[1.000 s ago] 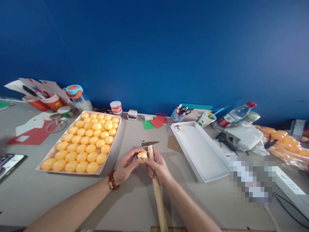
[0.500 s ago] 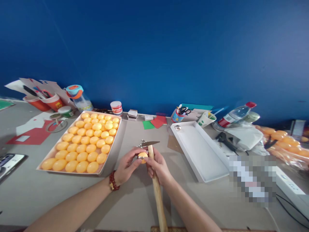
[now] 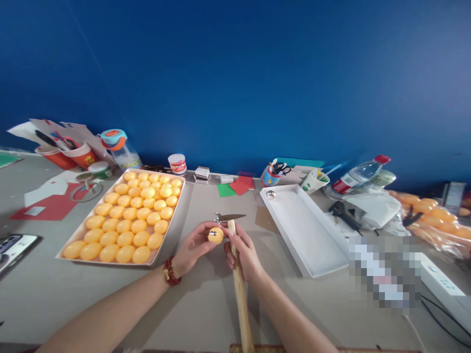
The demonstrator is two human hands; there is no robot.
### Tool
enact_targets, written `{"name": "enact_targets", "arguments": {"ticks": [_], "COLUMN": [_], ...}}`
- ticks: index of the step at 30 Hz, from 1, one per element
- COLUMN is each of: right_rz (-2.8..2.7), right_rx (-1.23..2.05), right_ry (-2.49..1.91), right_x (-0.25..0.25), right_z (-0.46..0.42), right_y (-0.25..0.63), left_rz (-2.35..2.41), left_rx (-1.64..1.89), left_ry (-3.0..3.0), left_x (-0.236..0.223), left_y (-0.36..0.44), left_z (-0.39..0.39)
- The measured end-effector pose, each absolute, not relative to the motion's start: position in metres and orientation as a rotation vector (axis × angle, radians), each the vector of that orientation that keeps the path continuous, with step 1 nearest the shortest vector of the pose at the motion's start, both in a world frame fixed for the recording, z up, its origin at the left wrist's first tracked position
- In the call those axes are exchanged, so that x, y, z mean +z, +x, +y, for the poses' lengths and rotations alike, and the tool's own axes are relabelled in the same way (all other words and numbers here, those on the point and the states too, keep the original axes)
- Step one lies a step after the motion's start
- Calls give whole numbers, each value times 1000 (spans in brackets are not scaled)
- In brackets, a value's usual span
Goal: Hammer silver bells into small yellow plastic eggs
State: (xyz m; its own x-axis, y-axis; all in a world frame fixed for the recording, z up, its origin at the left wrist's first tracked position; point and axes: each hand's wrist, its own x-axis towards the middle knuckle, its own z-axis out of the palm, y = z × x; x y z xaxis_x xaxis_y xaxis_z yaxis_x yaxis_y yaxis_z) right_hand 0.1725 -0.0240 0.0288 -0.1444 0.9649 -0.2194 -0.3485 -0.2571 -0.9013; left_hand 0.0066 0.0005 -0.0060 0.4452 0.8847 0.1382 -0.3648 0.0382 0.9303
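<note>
An orange table-tennis ball [image 3: 215, 236] rests in the fingers of my left hand [image 3: 191, 246], with shiny silver bits on its upper face. My right hand [image 3: 243, 250] is closed round a pale wooden stick [image 3: 241, 299], which slants down toward the desk's front edge. The right thumb and fingertips come close to the ball; whether they touch it I cannot tell. Just beyond the stick's top end lies a dark pointed blade [image 3: 234, 216], with small silver pieces [image 3: 220, 218] at its left end.
On the left is a shallow box [image 3: 153, 260] of orange balls. A white tray [image 3: 312, 245] at right holds one silver item [image 3: 271, 194]. Behind stand a jar [image 3: 177, 164], a cup with scissors [image 3: 271, 177] and a bottle [image 3: 358, 174]. A power strip [image 3: 443, 282] lies far right.
The ball has turned in my left fingers, so more of its orange face and the silver bits show. My right thumb has drawn slightly back from it; the stick has barely shifted.
</note>
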Motion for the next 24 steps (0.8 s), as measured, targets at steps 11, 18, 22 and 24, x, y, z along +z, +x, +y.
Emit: {"name": "enact_targets", "arguments": {"ticks": [11, 18, 22, 24], "right_rz": [-992, -926, -855, -851], "right_rx": [1598, 1668, 1745, 1740], "right_ry": [-1120, -1097, -997, -975], "right_x": [21, 22, 9, 2], "right_z": [-22, -20, -18, -17], "right_y": [175, 175, 173, 173], "left_rz": [525, 572, 580, 598], "left_rx": [1062, 1078, 1053, 1070], "left_ry": [1287, 1340, 1301, 1329], "left_x": [4, 1, -4, -6], "left_y": [11, 14, 15, 15], "left_z": [-3, -3, -3, -4]}}
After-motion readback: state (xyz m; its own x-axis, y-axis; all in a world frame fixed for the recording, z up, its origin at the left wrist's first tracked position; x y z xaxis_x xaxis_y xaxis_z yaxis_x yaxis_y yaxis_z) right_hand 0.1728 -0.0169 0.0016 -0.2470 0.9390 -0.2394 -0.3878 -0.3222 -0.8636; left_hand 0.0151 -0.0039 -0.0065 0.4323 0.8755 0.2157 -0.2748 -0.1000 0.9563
